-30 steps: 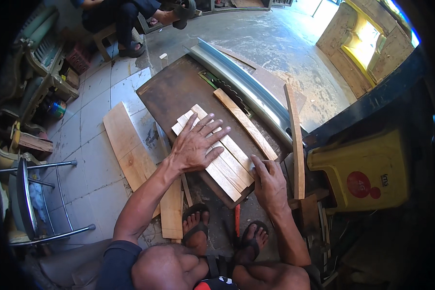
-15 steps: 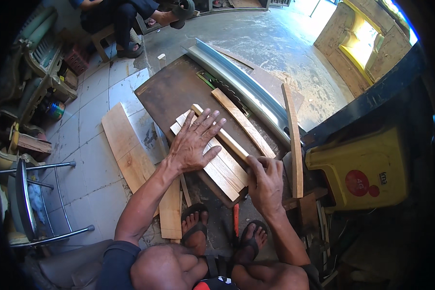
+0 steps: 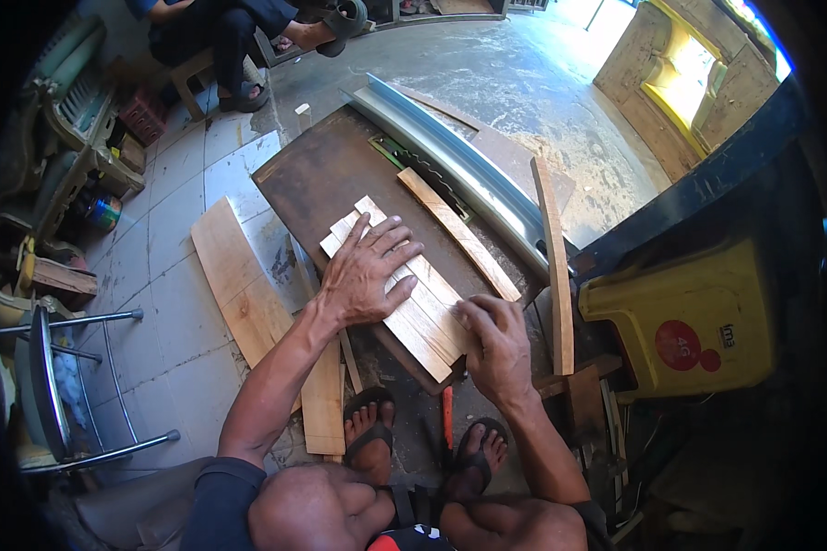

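Note:
Several pale wooden strips [image 3: 423, 317] lie side by side on the brown saw table [image 3: 312, 170]. My left hand [image 3: 368, 271] rests across them with its fingers spread, pressing on their tops. At their near right end, my right hand [image 3: 498, 344] has its fingers curled and closed on the end of the outermost wooden strip [image 3: 436, 283]; the fingertips are partly hidden. That strip lies flat against the others. Farther right on the table is a separate wooden strip [image 3: 459, 234], close to the toothed saw blade [image 3: 436, 188] in its slot.
A metal rail [image 3: 469, 161] runs along the table's far side. A long wooden piece [image 3: 553, 266] leans at the right, before a yellow plastic object [image 3: 680, 321]. Boards [image 3: 234, 275] lie to the left. An orange-handled tool [image 3: 447, 418] sits near my feet. Someone sits [image 3: 234, 41] at the back.
The outermost strip, raised on its edge before, now lies flat against the others. My right hand has shifted slightly left with it. My left hand stays on the strips.

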Action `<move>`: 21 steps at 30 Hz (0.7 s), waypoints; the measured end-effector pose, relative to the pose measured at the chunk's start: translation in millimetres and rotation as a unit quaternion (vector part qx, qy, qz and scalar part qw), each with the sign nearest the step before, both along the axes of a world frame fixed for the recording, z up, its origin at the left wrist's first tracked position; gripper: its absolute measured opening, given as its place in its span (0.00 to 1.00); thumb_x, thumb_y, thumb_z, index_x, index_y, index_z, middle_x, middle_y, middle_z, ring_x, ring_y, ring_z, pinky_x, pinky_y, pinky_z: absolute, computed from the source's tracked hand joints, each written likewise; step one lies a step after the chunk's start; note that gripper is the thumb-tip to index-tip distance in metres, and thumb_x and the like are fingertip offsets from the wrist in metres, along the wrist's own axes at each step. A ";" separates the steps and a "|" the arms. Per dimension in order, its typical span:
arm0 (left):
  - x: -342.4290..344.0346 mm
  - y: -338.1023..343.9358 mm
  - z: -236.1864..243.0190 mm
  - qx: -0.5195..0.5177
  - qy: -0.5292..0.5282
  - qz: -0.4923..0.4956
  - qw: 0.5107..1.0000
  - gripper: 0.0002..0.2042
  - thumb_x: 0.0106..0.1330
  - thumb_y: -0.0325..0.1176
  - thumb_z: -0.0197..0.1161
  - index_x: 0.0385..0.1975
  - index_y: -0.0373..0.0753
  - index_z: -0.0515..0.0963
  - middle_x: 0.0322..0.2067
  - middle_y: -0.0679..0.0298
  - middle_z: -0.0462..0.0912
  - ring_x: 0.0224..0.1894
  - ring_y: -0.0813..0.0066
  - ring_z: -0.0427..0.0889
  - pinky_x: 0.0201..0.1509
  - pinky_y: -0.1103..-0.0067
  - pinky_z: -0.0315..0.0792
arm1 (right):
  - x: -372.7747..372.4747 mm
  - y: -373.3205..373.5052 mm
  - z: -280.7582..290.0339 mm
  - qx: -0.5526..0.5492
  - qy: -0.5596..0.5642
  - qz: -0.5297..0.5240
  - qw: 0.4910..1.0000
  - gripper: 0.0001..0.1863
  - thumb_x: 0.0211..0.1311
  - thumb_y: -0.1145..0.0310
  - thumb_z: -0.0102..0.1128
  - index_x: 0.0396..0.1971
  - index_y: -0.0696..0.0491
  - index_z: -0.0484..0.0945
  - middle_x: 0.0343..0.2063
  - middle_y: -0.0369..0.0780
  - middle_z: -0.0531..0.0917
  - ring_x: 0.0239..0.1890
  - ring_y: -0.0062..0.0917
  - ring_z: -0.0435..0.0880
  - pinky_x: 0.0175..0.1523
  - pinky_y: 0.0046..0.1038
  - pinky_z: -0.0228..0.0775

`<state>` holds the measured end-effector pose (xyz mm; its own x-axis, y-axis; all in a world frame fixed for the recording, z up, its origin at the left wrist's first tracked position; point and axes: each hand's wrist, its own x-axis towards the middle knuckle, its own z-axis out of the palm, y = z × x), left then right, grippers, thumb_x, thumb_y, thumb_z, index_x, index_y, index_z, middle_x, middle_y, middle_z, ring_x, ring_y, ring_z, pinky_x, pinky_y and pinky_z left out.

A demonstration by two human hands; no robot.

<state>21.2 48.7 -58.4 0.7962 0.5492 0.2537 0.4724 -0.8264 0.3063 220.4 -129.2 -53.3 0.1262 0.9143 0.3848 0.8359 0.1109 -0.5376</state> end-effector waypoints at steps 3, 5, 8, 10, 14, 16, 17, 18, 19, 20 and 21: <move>0.0 -0.4 -1.7 -0.006 -0.003 0.004 1.000 0.23 0.65 0.44 0.63 0.60 0.44 0.79 0.63 0.57 0.76 0.74 0.57 0.66 0.82 0.52 0.47 | -0.2 9.8 9.3 0.016 -0.077 -0.106 0.991 0.23 0.58 0.78 0.66 0.55 0.54 0.81 0.51 0.48 0.80 0.52 0.43 0.79 0.60 0.42 0.71; -0.4 0.5 -1.1 -0.004 0.003 0.008 1.000 0.24 0.66 0.46 0.62 0.60 0.44 0.80 0.63 0.57 0.77 0.73 0.57 0.67 0.82 0.53 0.48 | 2.5 17.0 9.2 0.003 -0.125 -0.159 0.979 0.23 0.61 0.76 0.67 0.58 0.53 0.79 0.49 0.47 0.80 0.51 0.42 0.79 0.59 0.43 0.72; -1.5 -0.9 -1.3 -0.009 -0.002 0.007 1.000 0.24 0.67 0.46 0.62 0.61 0.44 0.79 0.63 0.56 0.77 0.73 0.57 0.68 0.82 0.55 0.49 | 14.6 13.4 -3.3 -0.015 -0.065 -0.091 0.994 0.23 0.61 0.75 0.67 0.58 0.52 0.79 0.47 0.45 0.81 0.50 0.42 0.79 0.57 0.43 0.73; 0.0 0.7 -0.4 -0.010 -0.021 -0.001 1.000 0.25 0.67 0.46 0.62 0.63 0.45 0.79 0.63 0.56 0.77 0.72 0.56 0.69 0.82 0.56 0.51 | 14.8 11.4 -1.6 -0.002 -0.032 -0.090 0.995 0.19 0.61 0.76 0.68 0.54 0.52 0.83 0.45 0.44 0.83 0.49 0.41 0.80 0.54 0.41 0.74; -2.0 1.7 -4.2 0.004 -0.027 -0.007 1.000 0.26 0.68 0.47 0.61 0.65 0.46 0.77 0.64 0.56 0.76 0.72 0.55 0.69 0.81 0.58 0.53 | 17.8 6.2 4.3 -0.014 0.000 -0.056 0.998 0.15 0.63 0.76 0.68 0.50 0.53 0.87 0.43 0.44 0.84 0.48 0.40 0.81 0.53 0.39 0.75; -1.8 0.1 -3.2 -0.013 -0.031 0.008 0.999 0.26 0.69 0.47 0.61 0.65 0.47 0.77 0.66 0.55 0.73 0.72 0.53 0.69 0.81 0.56 0.54 | 18.6 4.9 7.5 -0.024 0.007 -0.039 0.999 0.15 0.63 0.76 0.67 0.49 0.52 0.87 0.43 0.44 0.83 0.48 0.40 0.80 0.53 0.39 0.74; -2.2 -0.9 -2.3 -0.023 -0.032 0.015 0.999 0.26 0.69 0.47 0.61 0.66 0.48 0.77 0.67 0.54 0.72 0.72 0.53 0.69 0.81 0.56 0.54 | 17.9 4.2 9.4 -0.031 0.015 -0.029 0.999 0.15 0.63 0.76 0.66 0.49 0.52 0.87 0.43 0.45 0.83 0.48 0.41 0.80 0.53 0.39 0.74; -2.5 -0.8 -0.7 -0.020 -0.026 0.009 0.999 0.26 0.69 0.47 0.61 0.66 0.49 0.76 0.67 0.54 0.71 0.72 0.52 0.69 0.81 0.55 0.54 | 17.7 3.6 10.4 -0.038 0.023 -0.019 0.999 0.15 0.63 0.76 0.66 0.49 0.52 0.87 0.43 0.45 0.83 0.48 0.42 0.79 0.53 0.39 0.74; -2.8 -0.2 1.1 -0.017 -0.020 0.003 1.000 0.26 0.69 0.47 0.60 0.67 0.50 0.76 0.68 0.53 0.70 0.72 0.52 0.68 0.81 0.55 0.53 | 18.4 3.5 9.6 -0.037 0.026 -0.022 0.999 0.15 0.63 0.76 0.66 0.50 0.52 0.86 0.43 0.45 0.83 0.48 0.42 0.80 0.53 0.39 0.74; -2.4 0.3 2.1 -0.013 -0.014 -0.002 1.000 0.26 0.70 0.47 0.60 0.67 0.51 0.75 0.69 0.53 0.69 0.72 0.51 0.68 0.81 0.55 0.53 | 20.0 4.3 7.9 -0.035 0.028 -0.023 0.999 0.16 0.62 0.76 0.66 0.50 0.52 0.86 0.43 0.45 0.83 0.48 0.42 0.80 0.53 0.39 0.74; -1.6 0.3 1.2 -0.006 -0.010 -0.006 1.000 0.26 0.70 0.47 0.60 0.67 0.52 0.75 0.69 0.53 0.68 0.72 0.51 0.68 0.81 0.54 0.53 | 21.2 5.3 7.9 -0.033 0.031 -0.025 0.999 0.16 0.62 0.75 0.67 0.51 0.52 0.86 0.43 0.46 0.83 0.48 0.42 0.80 0.53 0.39 0.74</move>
<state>19.6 49.0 -57.2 0.7980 0.5423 0.2630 0.4553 -0.8283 0.3264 241.6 -123.9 -45.4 0.1943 0.9291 0.3147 0.8047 0.0324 -0.5928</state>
